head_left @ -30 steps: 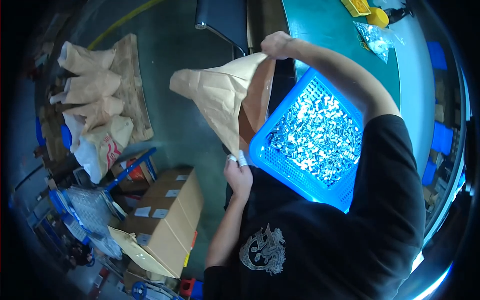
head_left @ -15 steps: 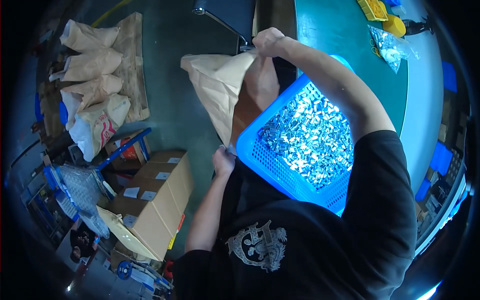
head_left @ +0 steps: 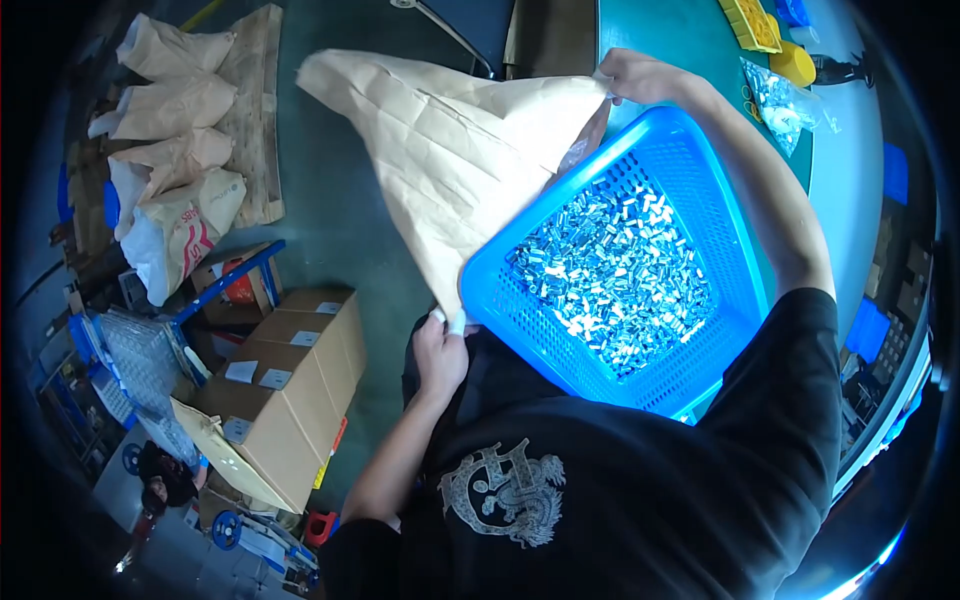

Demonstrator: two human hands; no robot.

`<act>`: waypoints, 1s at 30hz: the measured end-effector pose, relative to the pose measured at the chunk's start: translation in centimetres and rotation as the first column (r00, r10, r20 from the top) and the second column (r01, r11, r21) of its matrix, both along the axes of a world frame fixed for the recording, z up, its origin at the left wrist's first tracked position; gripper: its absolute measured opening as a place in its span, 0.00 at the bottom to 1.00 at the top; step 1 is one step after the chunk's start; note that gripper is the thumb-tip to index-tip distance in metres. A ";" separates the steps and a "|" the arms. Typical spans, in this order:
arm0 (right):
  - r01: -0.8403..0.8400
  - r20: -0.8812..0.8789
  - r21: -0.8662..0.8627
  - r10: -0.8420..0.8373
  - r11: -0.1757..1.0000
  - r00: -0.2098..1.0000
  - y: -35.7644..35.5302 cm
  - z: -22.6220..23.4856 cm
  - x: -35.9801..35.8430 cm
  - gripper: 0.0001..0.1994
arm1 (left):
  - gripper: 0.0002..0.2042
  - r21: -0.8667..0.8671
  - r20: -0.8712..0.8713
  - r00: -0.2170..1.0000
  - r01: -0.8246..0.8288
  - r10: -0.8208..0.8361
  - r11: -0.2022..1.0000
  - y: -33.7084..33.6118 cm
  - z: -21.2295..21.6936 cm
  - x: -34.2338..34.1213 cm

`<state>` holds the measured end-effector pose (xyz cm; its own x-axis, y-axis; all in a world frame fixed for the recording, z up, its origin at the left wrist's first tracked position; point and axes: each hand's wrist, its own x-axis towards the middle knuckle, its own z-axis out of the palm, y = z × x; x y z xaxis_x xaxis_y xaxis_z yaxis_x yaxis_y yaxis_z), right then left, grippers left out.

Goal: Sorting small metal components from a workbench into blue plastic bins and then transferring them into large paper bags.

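A large brown paper sack (head_left: 450,140) is stretched between my two hands, along the left rim of a blue plastic basket (head_left: 590,372). My left hand (head_left: 440,352) pinches the sack's near corner beside the basket's front left corner. My right hand (head_left: 640,78) grips the far corner, near the basket's far rim. The sack's mouth faces the basket; its inside is mostly hidden. Many small shiny metal pieces (head_left: 615,275) lie in the basket, which rests at the edge of a green tabletop (head_left: 665,40).
Several filled sacks (head_left: 180,105) sit by a wooden pallet (head_left: 262,120) at far left. Cardboard boxes (head_left: 300,380) stand left of me. On the table are a yellow bin (head_left: 748,25) and a clear bag of parts (head_left: 785,105). Another person (head_left: 165,475) is at lower left.
My right hand has moved right along the basket's far side, pulling the sack wide and flat against the basket's rim. My left hand keeps its hold at the near corner.
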<state>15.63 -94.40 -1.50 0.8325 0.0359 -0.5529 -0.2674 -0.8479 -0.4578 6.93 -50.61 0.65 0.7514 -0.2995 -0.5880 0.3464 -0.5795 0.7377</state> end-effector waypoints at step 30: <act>0.194 0.471 0.122 -0.229 0.973 0.852 -3.8 -1.2 -8.5 0.12 | 0.11 0.599 0.020 0.754 0.517 -0.656 0.612 -4.7 6.1 -2.6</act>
